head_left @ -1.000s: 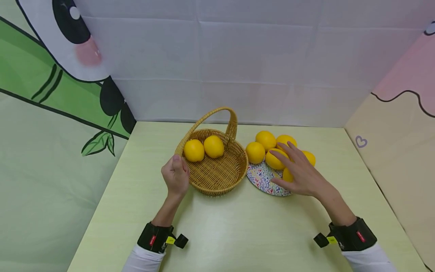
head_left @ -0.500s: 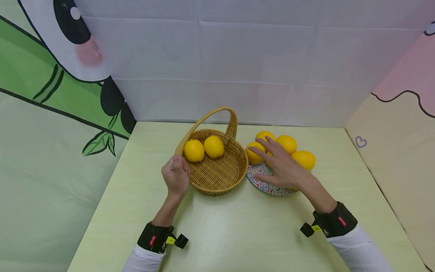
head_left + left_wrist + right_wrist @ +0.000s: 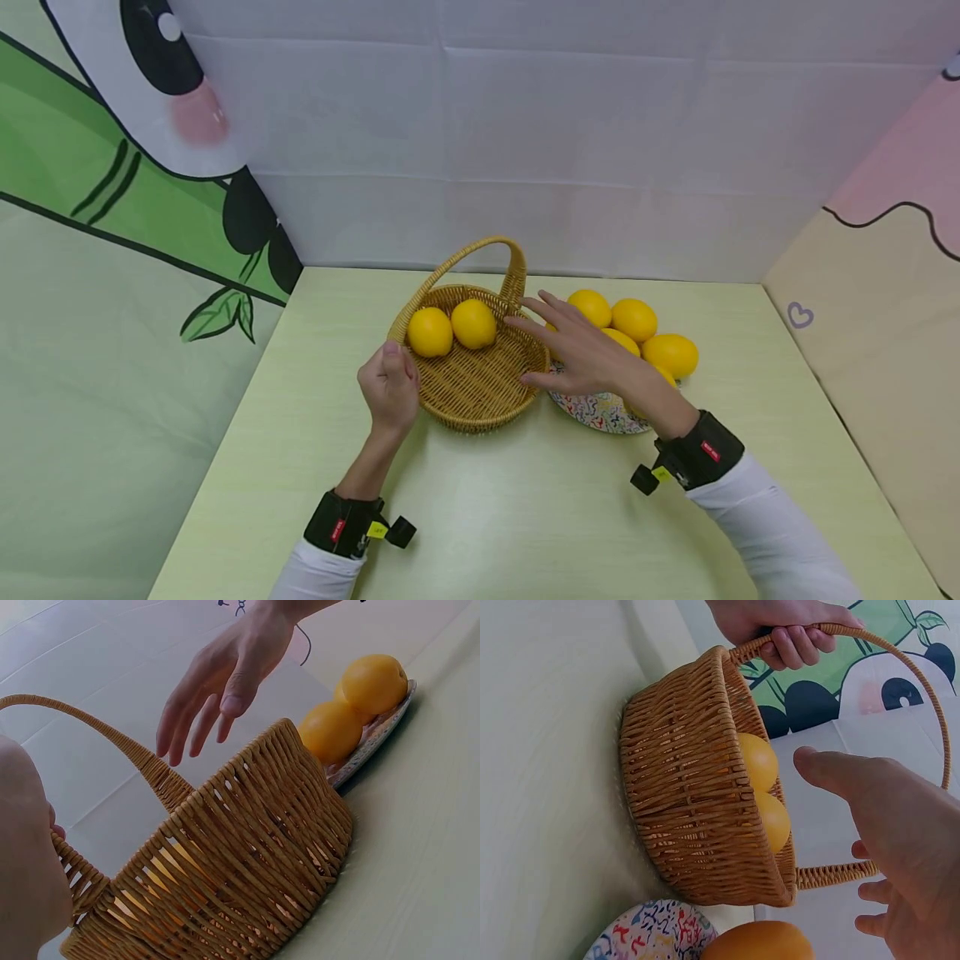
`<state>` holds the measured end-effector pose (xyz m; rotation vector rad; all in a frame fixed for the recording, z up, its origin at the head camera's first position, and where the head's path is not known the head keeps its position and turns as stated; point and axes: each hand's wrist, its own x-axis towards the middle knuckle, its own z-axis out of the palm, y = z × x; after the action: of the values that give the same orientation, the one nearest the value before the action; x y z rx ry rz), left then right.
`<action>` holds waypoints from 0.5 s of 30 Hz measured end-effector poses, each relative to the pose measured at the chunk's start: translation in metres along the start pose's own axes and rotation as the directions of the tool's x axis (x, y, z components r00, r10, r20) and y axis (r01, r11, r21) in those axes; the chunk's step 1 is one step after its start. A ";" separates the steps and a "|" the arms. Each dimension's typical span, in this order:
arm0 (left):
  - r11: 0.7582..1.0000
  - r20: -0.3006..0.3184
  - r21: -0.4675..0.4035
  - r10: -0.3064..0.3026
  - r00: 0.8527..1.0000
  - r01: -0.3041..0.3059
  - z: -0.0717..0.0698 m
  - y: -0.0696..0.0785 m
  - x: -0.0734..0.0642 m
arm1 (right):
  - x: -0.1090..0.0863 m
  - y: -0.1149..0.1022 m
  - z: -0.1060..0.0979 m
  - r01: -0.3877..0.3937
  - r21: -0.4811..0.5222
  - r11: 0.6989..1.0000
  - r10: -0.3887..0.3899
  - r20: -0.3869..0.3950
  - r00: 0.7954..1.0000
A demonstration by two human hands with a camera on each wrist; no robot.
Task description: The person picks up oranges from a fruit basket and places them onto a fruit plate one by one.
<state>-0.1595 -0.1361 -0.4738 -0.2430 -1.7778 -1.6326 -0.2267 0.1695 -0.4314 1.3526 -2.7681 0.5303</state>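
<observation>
My left hand (image 3: pixel 390 387) grips the near end of the handle (image 3: pixel 480 243) of a wicker basket (image 3: pixel 487 387). Inside the basket two round yellow fruits (image 3: pixel 430 332) lie side by side toward its left and back. Over the basket's right rim hovers my right hand (image 3: pixel 581 354), fingers spread and holding nothing. Its fingers appear above the rim in the left wrist view. Several more yellow fruits (image 3: pixel 634 320) sit on a plate with a colourful pattern (image 3: pixel 600 411), right of the basket; my right hand and forearm hide part of them.
All of it stands on a pale table (image 3: pixel 480 517). A whitish cloth backdrop (image 3: pixel 562 158) rises behind the table's back edge. A printed panel with a cartoon panda (image 3: pixel 180 92) is at the left, a beige and pink one (image 3: pixel 862 292) at the right.
My right hand has moved left from above the plate of fruit to the basket's right rim, fingers still spread. The left hand and basket have stayed put.
</observation>
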 end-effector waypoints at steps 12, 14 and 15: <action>1.000 -0.015 0.021 0.017 1.000 -0.016 0.013 -0.004 0.003 | 0.048 0.008 0.003 0.070 -0.003 0.998 -0.069 0.104 0.992; 1.000 -0.020 0.024 0.018 1.000 -0.017 0.015 -0.005 0.004 | 0.055 0.010 0.004 0.079 -0.011 0.997 -0.077 0.123 0.989; 1.000 -0.022 0.024 0.018 1.000 -0.017 0.016 -0.005 0.004 | 0.058 0.011 0.005 0.079 -0.011 0.997 -0.077 0.136 0.988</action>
<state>-0.1710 -0.1233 -0.4750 -0.2284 -1.7723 -1.5953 -0.2712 0.1299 -0.4300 1.5414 -2.8014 0.4272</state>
